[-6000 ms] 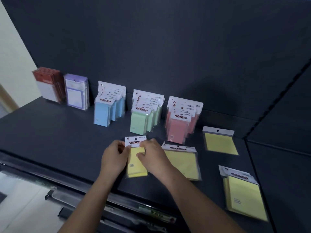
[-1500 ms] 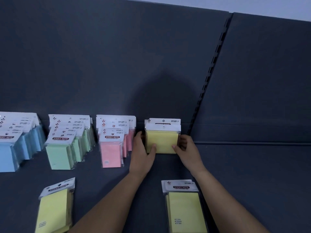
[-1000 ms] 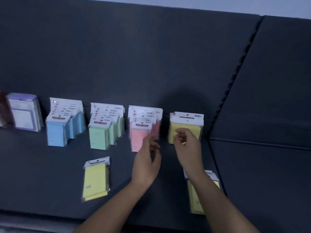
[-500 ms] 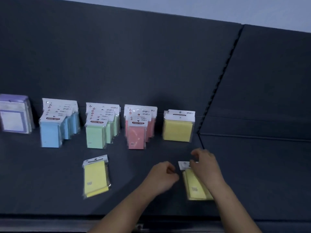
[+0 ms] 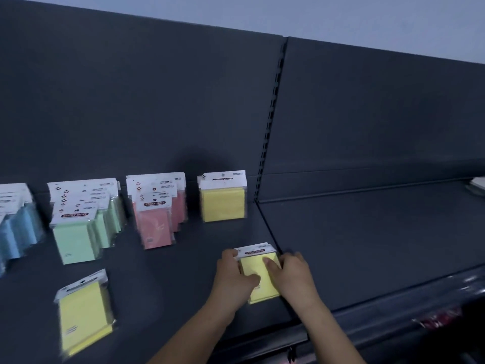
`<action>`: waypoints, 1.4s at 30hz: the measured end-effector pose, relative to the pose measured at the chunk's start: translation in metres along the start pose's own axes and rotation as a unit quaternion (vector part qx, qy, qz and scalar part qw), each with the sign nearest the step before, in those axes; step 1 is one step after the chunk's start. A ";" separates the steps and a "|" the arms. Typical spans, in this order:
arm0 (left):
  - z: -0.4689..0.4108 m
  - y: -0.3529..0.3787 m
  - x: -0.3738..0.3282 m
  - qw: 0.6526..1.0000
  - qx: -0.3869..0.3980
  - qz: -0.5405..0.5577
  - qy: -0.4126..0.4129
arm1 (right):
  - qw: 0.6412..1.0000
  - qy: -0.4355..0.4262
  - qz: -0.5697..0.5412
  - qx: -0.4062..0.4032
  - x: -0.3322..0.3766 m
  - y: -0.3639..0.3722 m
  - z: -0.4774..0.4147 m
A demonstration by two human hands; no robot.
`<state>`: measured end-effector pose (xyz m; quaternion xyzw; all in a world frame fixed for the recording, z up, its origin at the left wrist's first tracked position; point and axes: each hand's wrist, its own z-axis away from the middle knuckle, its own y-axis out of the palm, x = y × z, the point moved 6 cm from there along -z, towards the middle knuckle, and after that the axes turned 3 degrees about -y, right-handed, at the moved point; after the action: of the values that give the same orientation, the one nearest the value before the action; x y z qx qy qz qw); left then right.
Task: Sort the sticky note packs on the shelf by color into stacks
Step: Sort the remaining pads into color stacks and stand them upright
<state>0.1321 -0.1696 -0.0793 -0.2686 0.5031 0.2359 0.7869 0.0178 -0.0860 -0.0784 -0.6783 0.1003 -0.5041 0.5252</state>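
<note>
My left hand [image 5: 233, 281] and right hand [image 5: 292, 278] clamp yellow pack [image 5: 256, 267] near shelf [image 5: 170, 285] front edge; stacks [image 5: 156, 222] along back edge.

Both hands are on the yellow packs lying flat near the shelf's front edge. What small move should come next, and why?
Probably lift the flat yellow packs and stand them against the upright yellow stack at the back. The left hand and right hand grip their two sides, and that stack, just right of the pink stack, holds the same color.
</note>
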 end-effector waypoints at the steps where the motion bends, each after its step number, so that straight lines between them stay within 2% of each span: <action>1: -0.001 -0.001 -0.001 1.000 -0.014 0.016 0.002 | 1.000 0.000 -0.014 -0.006 0.001 0.001 -0.001; 3: -0.005 -0.006 -0.002 0.997 -0.046 0.067 0.003 | 0.999 -0.001 -0.040 -0.033 0.003 0.002 -0.004; 5: -0.009 -0.013 0.003 0.984 -0.079 0.159 -0.030 | 0.996 -0.004 -0.074 -0.047 0.007 0.003 -0.008; 8: -0.016 -0.020 0.005 0.956 -0.083 0.272 -0.075 | 0.987 -0.007 -0.160 -0.031 0.014 0.008 -0.016; 11: -0.025 -0.025 -0.007 0.966 -0.081 0.244 -0.034 | 0.974 -0.030 -0.222 -0.037 0.025 0.013 -0.026; 15: -0.040 -0.044 -0.031 0.968 -0.156 0.168 0.102 | 0.957 -0.097 -0.270 -0.038 0.049 0.023 -0.048; 20: -0.066 -0.058 -0.047 0.953 -0.182 0.037 0.238 | 0.937 -0.177 -0.287 -0.092 0.074 0.027 -0.072; 24: -0.087 -0.065 -0.037 0.942 -0.227 -0.080 0.234 | 0.939 -0.196 -0.263 -0.103 0.078 0.037 -0.085; 28: -0.091 -0.064 -0.030 0.934 -0.255 -0.084 0.236 | 0.946 -0.187 -0.235 -0.120 0.073 0.043 -0.090; 31: -0.090 -0.066 -0.027 0.904 -0.326 -0.168 0.221 | 0.955 -0.179 -0.210 -0.106 0.073 0.046 -0.093; 33: -0.090 -0.066 -0.027 0.893 -0.340 -0.202 0.214 | 0.961 -0.179 -0.176 -0.119 0.073 0.045 -0.092; 35: -0.094 -0.065 -0.023 0.914 -0.313 -0.181 0.182 | 0.964 -0.167 -0.159 -0.130 0.072 0.044 -0.092; 37: -0.101 -0.065 -0.018 0.936 -0.283 -0.147 0.152 | 0.967 -0.155 -0.174 -0.099 0.072 0.048 -0.093; 39: -0.103 -0.064 -0.018 0.939 -0.271 -0.144 0.155 | 0.968 -0.159 -0.187 -0.050 0.075 0.053 -0.095; 42: -0.101 -0.065 -0.018 0.938 -0.273 -0.132 0.165 | 0.967 -0.164 -0.191 -0.037 0.076 0.055 -0.098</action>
<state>0.0997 -0.2865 -0.0856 -0.5723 0.5021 0.2105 0.6132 -0.0021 -0.2197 -0.0853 -0.7771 -0.1001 -0.4729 0.4030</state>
